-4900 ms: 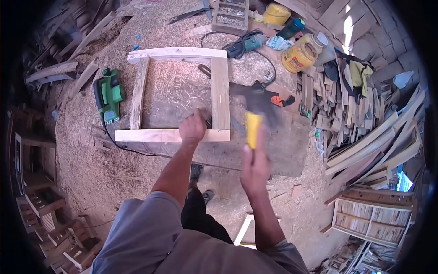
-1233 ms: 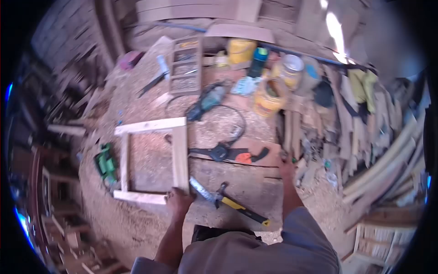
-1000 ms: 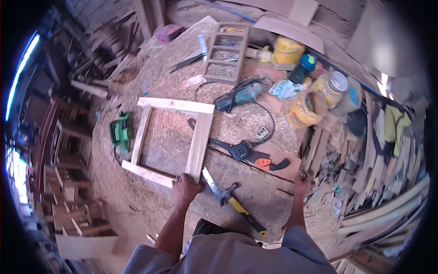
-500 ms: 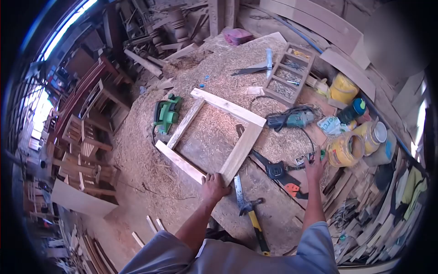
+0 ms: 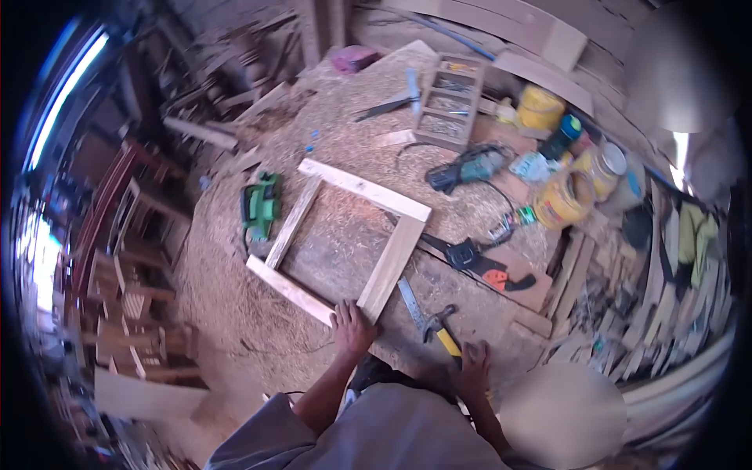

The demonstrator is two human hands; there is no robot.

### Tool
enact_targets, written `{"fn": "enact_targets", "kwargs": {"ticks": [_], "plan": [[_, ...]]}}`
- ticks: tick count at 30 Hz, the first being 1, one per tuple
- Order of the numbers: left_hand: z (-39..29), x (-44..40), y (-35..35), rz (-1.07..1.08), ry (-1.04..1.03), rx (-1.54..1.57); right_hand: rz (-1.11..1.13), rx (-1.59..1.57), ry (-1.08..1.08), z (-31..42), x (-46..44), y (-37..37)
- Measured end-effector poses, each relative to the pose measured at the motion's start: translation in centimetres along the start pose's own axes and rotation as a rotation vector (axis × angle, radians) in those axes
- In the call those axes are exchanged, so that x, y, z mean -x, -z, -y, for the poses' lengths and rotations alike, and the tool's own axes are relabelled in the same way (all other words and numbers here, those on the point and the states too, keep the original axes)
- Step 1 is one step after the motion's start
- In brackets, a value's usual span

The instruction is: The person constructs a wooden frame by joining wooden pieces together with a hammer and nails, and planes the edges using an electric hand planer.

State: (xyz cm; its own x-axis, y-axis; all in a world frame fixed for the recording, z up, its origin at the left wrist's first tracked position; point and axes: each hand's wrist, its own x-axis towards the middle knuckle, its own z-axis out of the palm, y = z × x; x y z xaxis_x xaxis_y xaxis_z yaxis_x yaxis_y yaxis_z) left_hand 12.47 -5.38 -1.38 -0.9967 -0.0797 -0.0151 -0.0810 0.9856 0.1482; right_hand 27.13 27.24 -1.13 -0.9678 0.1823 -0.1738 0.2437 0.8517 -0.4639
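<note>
Head view, frame (image 5: 394, 261) touching left hand (image 5: 353, 332)

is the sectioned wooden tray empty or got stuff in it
Not empty: the sectioned tray shows yellow bits in its far compartment and small greyish pieces in others.

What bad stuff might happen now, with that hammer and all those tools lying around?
If the right hand swings the hammer, it might hit the left hand, whose fingers are on the corner of the wooden frame. The saw lies close to the frame, so a reaching hand might get scratched. The loose wood shavings might let things slide.
</note>
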Motion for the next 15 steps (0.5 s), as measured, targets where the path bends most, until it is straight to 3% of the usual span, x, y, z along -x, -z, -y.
{"fn": "enact_targets", "kwargs": {"ticks": [1, 4, 8, 11, 15], "plan": [[-0.6, -0.1, 0.3, 0.122, 0.01, -0.034, 0.004, 0.014, -0.052, 0.1, 1.4, -0.6], [-2.9, -3.5, 0.4, 0.137, -0.202, 0.057, 0.022, 0.069, -0.188, 0.1, 3.9, -2.3], [-7.0, -12.6, -0.8, 0.024, -0.532, 0.026, -0.093, 0.118, -0.342, 2.6, 2.0, -3.5], [-9.9, -19.9, -2.3, -0.047, -0.62, 0.048, -0.139, 0.149, -0.455, 5.2, 0.7, -4.4], [-10.8, -22.9, -1.3, 0.069, -0.656, 0.091, -0.128, 0.169, -0.507, 6.1, -0.3, -5.0]]}}
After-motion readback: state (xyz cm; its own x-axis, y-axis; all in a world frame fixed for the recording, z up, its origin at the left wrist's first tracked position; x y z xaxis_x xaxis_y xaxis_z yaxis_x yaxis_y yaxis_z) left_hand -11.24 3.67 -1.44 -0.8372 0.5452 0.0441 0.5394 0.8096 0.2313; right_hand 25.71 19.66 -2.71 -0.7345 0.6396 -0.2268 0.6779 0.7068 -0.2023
